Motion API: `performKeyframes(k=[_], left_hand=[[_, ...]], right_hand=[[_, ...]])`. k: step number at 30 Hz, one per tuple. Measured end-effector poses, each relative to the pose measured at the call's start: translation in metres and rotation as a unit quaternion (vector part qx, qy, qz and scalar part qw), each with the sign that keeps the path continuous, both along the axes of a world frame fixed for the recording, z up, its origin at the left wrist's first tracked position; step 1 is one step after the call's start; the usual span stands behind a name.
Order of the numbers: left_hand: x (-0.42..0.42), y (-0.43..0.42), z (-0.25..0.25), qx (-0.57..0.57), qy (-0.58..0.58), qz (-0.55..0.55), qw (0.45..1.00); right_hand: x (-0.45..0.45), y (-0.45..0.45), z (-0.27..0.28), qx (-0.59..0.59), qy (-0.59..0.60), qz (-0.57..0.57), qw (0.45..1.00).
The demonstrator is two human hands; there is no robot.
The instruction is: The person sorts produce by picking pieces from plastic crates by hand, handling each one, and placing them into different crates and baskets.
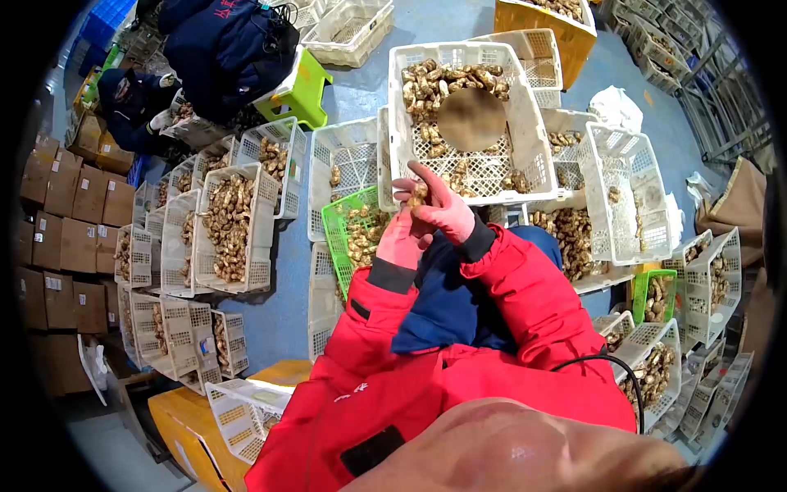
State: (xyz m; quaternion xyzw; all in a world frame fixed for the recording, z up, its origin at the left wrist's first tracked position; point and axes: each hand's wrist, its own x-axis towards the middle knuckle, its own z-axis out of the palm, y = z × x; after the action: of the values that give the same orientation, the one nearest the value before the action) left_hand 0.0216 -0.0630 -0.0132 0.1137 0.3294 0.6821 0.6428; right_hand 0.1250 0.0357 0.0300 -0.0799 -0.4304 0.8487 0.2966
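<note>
Both my hands are together just off the near-left corner of a white plastic crate. A small knobbly brown-and-cream piece, like a root or a mushroom, sits between my fingers. My left hand is closed around its lower end, and my right hand grips it from the right side, index finger raised. Similar knobbly pieces lie heaped at the back of the crate, with a few loose ones near its front. A round blurred patch hides part of the crate's contents.
A green crate of pieces stands at my left, beside a white crate. At my right a tilted white crate rests above a fuller one. Stacked crates stand further left. A gloved co-worker sits near a green stool.
</note>
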Motion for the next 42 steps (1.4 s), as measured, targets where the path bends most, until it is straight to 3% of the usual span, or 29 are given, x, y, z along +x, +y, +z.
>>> performKeyframes(k=[2, 5, 6, 8, 10, 12, 14, 16, 17, 22, 26, 30, 31, 34, 39, 42], left_hand=[[0.006, 0.004, 0.016, 0.008, 0.015, 0.044, 0.999], [0.006, -0.001, 0.007, 0.023, 0.050, 0.073, 0.996], [0.002, -0.001, -0.003, 0.027, 0.044, 0.074, 0.996], [0.010, 0.000, 0.028, -0.009, 0.068, 0.094, 0.993], [0.007, -0.002, 0.020, -0.099, 0.084, 0.133, 0.983], [-0.004, -0.005, 0.020, 0.001, 0.070, 0.181, 0.981], [-0.010, -0.006, 0.024, 0.061, 0.130, 0.173, 0.974], [-0.006, -0.004, 0.033, 0.106, 0.123, 0.166, 0.973], [-0.001, -0.001, 0.039, 0.068, 0.134, 0.167, 0.974], [-0.001, 0.006, 0.031, 0.095, 0.112, 0.178, 0.973], [-0.002, 0.010, 0.028, 0.115, 0.103, 0.185, 0.971], [-0.002, 0.010, 0.030, 0.110, 0.080, 0.207, 0.969], [-0.004, 0.010, 0.027, 0.118, 0.055, 0.211, 0.969], [-0.008, 0.008, 0.023, 0.153, -0.012, 0.190, 0.970], [-0.006, 0.008, 0.021, 0.110, -0.005, 0.211, 0.971], [-0.010, 0.008, 0.014, 0.128, 0.029, 0.208, 0.969]], right_hand=[[-0.002, -0.002, -0.005, 0.053, -0.007, -0.042, 0.998], [0.004, -0.004, 0.005, -0.048, -0.074, -0.010, 0.996], [0.000, -0.005, -0.006, -0.066, -0.036, -0.022, 0.997], [0.001, -0.001, -0.015, -0.106, 0.004, 0.005, 0.994], [0.003, 0.004, -0.018, -0.094, -0.005, -0.038, 0.995], [0.001, 0.010, -0.029, -0.121, 0.020, -0.077, 0.989], [-0.001, 0.007, -0.022, -0.133, -0.004, -0.093, 0.987], [-0.003, 0.005, -0.027, -0.133, 0.001, -0.044, 0.990], [-0.006, 0.002, -0.025, -0.127, -0.007, -0.026, 0.992], [-0.014, -0.006, -0.033, -0.137, -0.037, -0.005, 0.990], [-0.013, -0.006, -0.038, -0.051, -0.113, -0.008, 0.992], [-0.016, -0.017, -0.022, -0.121, -0.054, -0.035, 0.991], [-0.015, -0.013, -0.029, -0.094, -0.051, -0.010, 0.994], [-0.018, -0.015, -0.043, -0.131, -0.097, -0.028, 0.986], [-0.017, -0.017, -0.045, -0.146, -0.066, -0.036, 0.986], [-0.017, -0.013, -0.035, -0.014, -0.133, -0.023, 0.991]])
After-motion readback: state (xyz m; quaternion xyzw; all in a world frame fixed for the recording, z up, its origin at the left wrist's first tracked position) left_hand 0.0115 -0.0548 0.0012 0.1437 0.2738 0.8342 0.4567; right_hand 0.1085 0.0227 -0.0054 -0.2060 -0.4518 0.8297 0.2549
